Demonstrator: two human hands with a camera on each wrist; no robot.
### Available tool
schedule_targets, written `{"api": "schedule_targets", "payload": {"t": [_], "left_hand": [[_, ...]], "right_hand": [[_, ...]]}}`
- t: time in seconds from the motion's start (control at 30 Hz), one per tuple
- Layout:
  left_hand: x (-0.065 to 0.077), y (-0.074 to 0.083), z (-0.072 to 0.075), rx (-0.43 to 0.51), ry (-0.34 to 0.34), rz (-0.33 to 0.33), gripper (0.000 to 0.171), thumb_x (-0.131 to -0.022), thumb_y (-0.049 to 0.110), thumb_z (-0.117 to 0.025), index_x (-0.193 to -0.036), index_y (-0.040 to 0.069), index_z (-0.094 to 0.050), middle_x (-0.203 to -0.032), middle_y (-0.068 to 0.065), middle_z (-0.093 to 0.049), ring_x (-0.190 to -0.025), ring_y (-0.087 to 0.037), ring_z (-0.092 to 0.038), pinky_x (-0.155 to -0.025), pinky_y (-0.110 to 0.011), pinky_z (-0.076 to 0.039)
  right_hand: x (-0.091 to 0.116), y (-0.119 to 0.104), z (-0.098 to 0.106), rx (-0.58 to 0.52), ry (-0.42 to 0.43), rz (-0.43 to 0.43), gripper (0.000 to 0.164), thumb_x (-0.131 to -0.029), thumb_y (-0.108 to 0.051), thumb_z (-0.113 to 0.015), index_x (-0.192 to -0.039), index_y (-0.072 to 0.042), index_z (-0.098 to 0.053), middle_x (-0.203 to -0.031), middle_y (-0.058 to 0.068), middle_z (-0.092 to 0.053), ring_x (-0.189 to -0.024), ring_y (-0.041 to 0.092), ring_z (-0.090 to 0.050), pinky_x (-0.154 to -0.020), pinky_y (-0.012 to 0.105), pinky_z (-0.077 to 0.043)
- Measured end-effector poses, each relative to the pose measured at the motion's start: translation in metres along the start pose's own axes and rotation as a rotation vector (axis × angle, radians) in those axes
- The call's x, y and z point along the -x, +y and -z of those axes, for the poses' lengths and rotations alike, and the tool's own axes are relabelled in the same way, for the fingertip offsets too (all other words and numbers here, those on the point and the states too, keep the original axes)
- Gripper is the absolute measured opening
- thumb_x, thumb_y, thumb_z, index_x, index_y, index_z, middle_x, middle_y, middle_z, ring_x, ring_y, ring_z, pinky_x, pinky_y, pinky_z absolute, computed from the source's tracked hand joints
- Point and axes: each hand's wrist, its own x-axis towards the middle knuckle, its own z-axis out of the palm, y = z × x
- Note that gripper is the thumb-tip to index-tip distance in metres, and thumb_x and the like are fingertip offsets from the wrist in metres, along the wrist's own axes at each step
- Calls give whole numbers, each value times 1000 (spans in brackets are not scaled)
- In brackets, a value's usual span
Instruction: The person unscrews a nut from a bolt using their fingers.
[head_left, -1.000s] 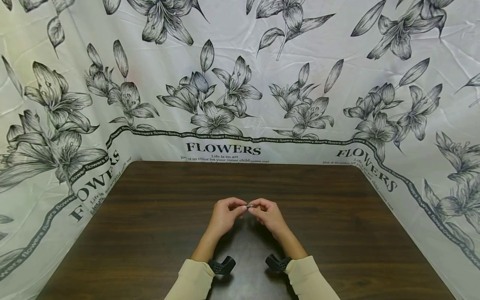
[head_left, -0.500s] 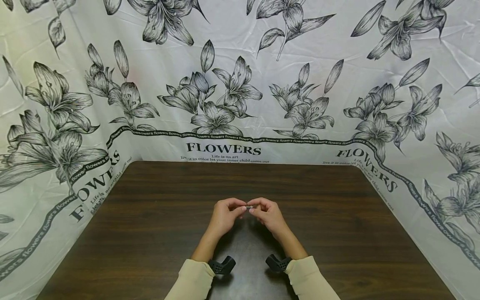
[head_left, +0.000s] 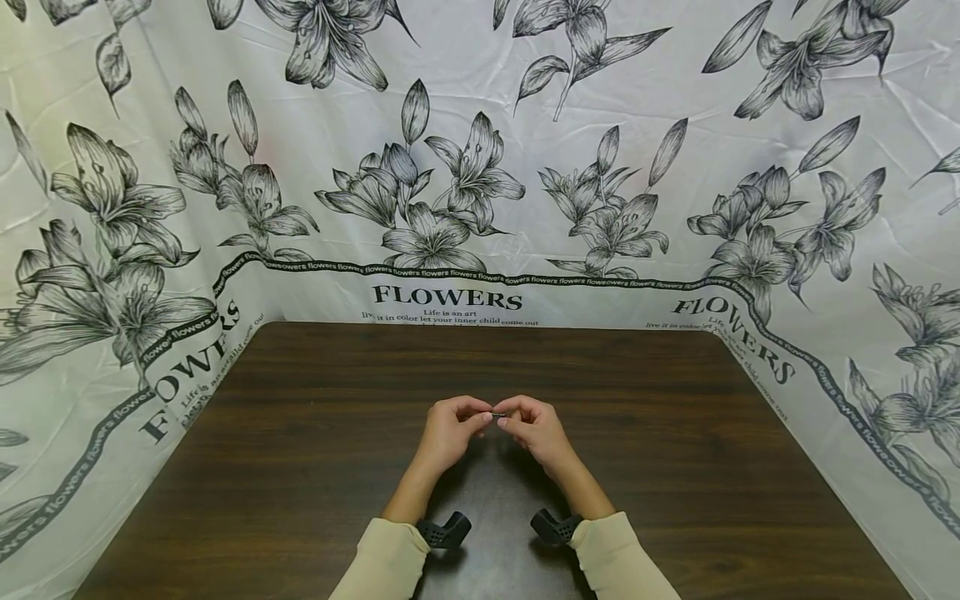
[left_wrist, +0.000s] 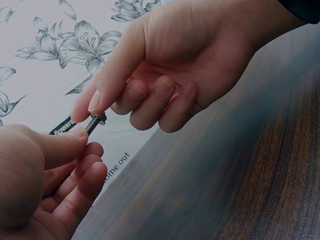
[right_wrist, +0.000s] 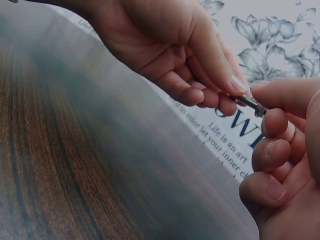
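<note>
A small metal bolt (left_wrist: 93, 123) with a threaded shank spans the gap between my two hands, above the table. My left hand (head_left: 447, 433) pinches the threaded end between thumb and forefinger; in the left wrist view its other fingers are loosely bent. At the opposite end, a wider hex-like part (right_wrist: 260, 111) sits at the thumb and forefinger of my right hand (head_left: 538, 433). Whether that part is the bolt's head or a nut, I cannot tell. The right hand's remaining fingers curl toward its palm. Fingertips hide both ends of the bolt partly.
Beneath the hands lies a dark wood-grain table (head_left: 337, 375). A white cloth printed with flowers (head_left: 600, 308) hangs behind it and along its sides. Each wrist carries a black camera mount, such as the left one (head_left: 446, 531), below the light sleeves.
Both hands stay in nearly the same place. The right thumb and forefinger have shifted slightly at the bolt's end, and the visible part of the bolt looks a little different.
</note>
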Motion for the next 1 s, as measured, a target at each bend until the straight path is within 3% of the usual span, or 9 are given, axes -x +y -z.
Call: {"api": "schedule_targets", "payload": {"t": [0.1, 0.33, 0.6, 0.87, 1.0], "left_hand": [[0, 0, 0, 1, 1, 1, 5, -87, 7, -73, -92, 6, -74, -75, -4, -70, -61, -22, -65, -52, -27, -49], [-1, -1, 0, -8, 5, -6, 5, -87, 6, -73, -92, 7, -75, -74, -4, -69, -60, -20, -64, -52, -28, -49], [-1, 0, 0, -28, 2, 17, 6, -87, 8, -73, -92, 10, -75, -74, 0, -69, -61, -20, -65, -54, -29, -50], [0, 1, 0, -22, 2, 7, 6, -87, 9, -73, -92, 6, -74, -74, -7, -69, -61, -21, -64, -53, -28, -49], [0, 1, 0, -23, 0, 10, 6, -88, 10, -72, -92, 6, -74, -73, -6, -68, -61, -21, -64, -54, -28, -49]], "right_hand": [[0, 1, 0, 5, 1, 7, 17, -88, 8, -64, -103, 15, -63, -58, 2, -44, -48, 8, -41, -48, 20, -36], [-6, 28, 6, -7, 15, 6, 20, -90, 5, -64, -109, 11, -63, -59, 3, -44, -48, 9, -41, -48, 21, -36], [-7, 37, 5, 82, 64, -54, 19, -94, -14, -66, -106, 1, -68, -58, -1, -46, -47, 10, -42, -45, 22, -36], [-8, 39, 4, 91, 37, -114, 30, -95, -16, -64, -102, 13, -63, -58, 0, -48, -47, 9, -41, -45, 21, -34], [-8, 37, 5, 75, 34, -126, 27, -95, -13, -64, -103, 13, -62, -60, 3, -48, -47, 9, -41, -45, 21, -34]]}}
